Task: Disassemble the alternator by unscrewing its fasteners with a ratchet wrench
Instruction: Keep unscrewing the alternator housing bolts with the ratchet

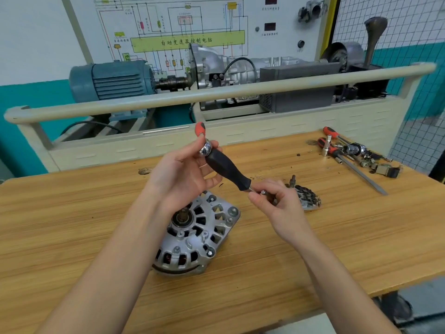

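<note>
The silver alternator (192,235) lies on the wooden workbench (84,213), its shaft end facing up, partly behind my left forearm. Above it my left hand (183,174) grips a driver tool (226,169) with a black handle, a chrome collar and a red-and-black end, held tilted down to the right. My right hand (274,201) pinches the small metal tip at the lower end of that tool. What sits on the tip is hidden by my fingers.
A removed dark rectifier part (308,196) lies right of the alternator. Red-handled screwdrivers, sockets and small fasteners (349,150) are piled at the bench's far right. A beige rail (216,92) and a motor-gearbox training rig (115,78) stand behind the bench.
</note>
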Demonstrator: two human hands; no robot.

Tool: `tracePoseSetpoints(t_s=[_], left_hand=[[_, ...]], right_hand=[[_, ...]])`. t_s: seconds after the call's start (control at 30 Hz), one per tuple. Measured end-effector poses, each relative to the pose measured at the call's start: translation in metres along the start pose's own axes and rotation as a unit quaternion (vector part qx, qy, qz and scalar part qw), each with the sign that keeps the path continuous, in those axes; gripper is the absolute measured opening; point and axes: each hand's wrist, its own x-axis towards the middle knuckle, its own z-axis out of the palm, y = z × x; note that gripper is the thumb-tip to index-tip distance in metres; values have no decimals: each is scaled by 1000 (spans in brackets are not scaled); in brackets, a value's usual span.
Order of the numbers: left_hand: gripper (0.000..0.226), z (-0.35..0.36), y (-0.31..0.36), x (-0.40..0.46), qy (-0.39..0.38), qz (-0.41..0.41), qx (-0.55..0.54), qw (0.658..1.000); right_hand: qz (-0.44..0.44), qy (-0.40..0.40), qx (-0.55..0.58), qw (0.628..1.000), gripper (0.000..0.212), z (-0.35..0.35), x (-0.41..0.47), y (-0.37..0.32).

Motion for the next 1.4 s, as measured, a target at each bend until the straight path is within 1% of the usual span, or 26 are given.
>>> tracePoseSetpoints(t_s=[0.07, 0.13, 0.2, 0.3, 0.47, 0.53, 0.6, 0.7, 0.8, 0.9, 1.07, 1.4], left_hand=[[21, 0, -1, 2, 17, 12, 24, 999], [16, -2, 0, 4, 39, 32, 47, 998], [10, -2, 0, 5, 61, 52, 62, 995], [9, 0, -6, 8, 78, 65, 91, 991], [10, 3, -17, 12, 93, 62, 101, 989], [10, 2, -17, 13, 100, 61, 99, 988], [9, 1, -17, 13, 110, 59, 90, 988], [11, -1, -18, 14, 128, 49, 67, 988], [12, -2, -18, 14, 130, 44, 56, 989], [12, -3, -18, 13, 134, 42, 48, 989], [11, -3, -18, 13, 145, 38, 30, 988], [13, -2, -17, 11, 160, 42, 2, 986]], right_hand=[[52, 0, 22, 998, 19, -13, 1, 7], [109, 25, 23, 993, 25, -30, 3, 21], [153, 39, -34, 987, 31, -45, 4, 37], [199, 68, -119, 970, 31, -51, 3, 57], [209, 140, -199, 947, 25, -52, -5, 77], [211, 175, -195, 942, 22, -55, -8, 80], [211, 186, -184, 942, 22, -56, -10, 79], [200, 149, -203, 947, 21, -52, -14, 77], [173, 79, -233, 954, 18, -42, -17, 76], [142, 40, -276, 950, 16, -33, -15, 76], [129, 18, -339, 932, 16, -29, -11, 78], [120, 17, -391, 913, 19, -20, -10, 79]])
